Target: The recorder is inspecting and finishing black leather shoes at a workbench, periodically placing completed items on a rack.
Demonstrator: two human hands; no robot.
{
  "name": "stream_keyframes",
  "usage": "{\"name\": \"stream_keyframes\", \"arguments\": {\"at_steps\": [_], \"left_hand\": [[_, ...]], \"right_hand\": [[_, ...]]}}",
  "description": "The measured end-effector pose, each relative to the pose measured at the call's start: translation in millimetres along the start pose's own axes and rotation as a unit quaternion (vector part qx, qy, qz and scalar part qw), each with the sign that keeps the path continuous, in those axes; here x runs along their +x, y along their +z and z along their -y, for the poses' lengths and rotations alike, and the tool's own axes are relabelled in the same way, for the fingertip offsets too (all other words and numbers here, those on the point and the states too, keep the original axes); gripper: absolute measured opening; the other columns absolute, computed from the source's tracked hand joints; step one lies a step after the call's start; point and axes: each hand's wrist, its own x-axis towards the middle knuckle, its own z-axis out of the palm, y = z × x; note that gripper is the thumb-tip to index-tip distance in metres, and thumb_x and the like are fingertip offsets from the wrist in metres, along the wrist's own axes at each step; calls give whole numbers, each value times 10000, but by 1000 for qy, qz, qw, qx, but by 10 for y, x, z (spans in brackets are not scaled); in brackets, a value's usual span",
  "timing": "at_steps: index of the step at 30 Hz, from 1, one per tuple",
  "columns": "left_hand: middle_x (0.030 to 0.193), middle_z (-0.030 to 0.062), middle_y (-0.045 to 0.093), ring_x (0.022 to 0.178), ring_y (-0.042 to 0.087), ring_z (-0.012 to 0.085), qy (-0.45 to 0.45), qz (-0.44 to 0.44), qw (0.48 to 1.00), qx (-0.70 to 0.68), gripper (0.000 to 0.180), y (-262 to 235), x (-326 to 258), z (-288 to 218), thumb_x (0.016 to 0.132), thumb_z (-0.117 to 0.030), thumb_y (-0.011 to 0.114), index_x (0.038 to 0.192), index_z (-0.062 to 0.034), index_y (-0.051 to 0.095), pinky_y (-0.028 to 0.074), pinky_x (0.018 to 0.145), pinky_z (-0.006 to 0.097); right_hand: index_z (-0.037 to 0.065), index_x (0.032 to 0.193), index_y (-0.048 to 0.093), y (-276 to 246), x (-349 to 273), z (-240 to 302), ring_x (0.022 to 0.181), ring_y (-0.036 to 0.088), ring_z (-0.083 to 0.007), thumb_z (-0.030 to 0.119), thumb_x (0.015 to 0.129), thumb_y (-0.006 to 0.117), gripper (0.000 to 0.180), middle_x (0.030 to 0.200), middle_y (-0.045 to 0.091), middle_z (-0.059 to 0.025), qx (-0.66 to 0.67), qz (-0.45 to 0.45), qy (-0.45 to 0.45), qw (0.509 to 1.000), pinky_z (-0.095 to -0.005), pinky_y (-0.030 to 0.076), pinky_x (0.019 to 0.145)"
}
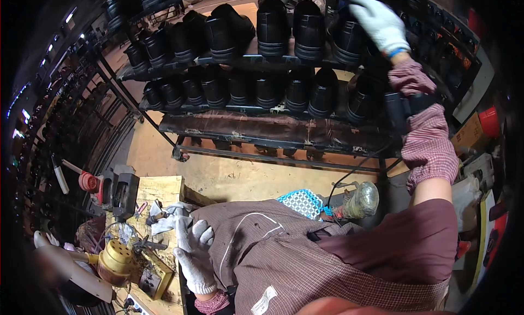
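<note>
White-gloved right hand (379, 24) is reaching to one black shoe (346, 42) on one metal rack (262, 129); can't tell if it's gripping. At least seven black shoes are standing in that row, at least eight in the row below. White-gloved left hand (194, 255), one, is hovering half-curled by one wooden bench (164, 187), near one white cloth (164, 225); hold unclear. One yellow perforated fixture (117, 256) is sitting left.
</note>
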Motion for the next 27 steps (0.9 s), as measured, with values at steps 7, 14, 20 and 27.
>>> {"name": "stream_keyframes", "arguments": {"at_steps": [7,14,20,27], "left_hand": [[1520,178,489,1193,585,258,-14,-16,998,-60,805,-103,1,100,1059,-657,356,1601,-62,361,476,1018,377],[1482,216,491,1243,567,265,-38,-73,994,-74,981,-248,-294,138,981,-710,501,1654,-68,189,406,1126,413],[1649,215,275,1455,389,313,65,-98,987,-106,1246,-379,-542,371,868,-824,554,1661,-99,-77,302,1197,459],[1480,123,544,1352,519,318,217,-204,818,-492,1005,-834,-833,572,904,-882,334,1545,-114,428,398,1177,479]], "right_hand": [[59,781,757,-617,-501,18,910,660,-356,461,809,717,405,892,718,-165,-190,145,-94,966,-452,498,916],[24,703,702,-1060,-511,2419,778,664,-361,433,821,787,434,755,657,-181,297,177,-252,904,-421,530,686],[39,909,726,-946,-747,3691,957,737,-323,307,804,860,317,915,727,-100,635,224,-489,554,-421,595,872],[-52,1189,681,-919,-1601,4862,1212,649,-410,360,829,795,559,1200,662,-161,679,185,-627,334,-530,536,1031]]}}
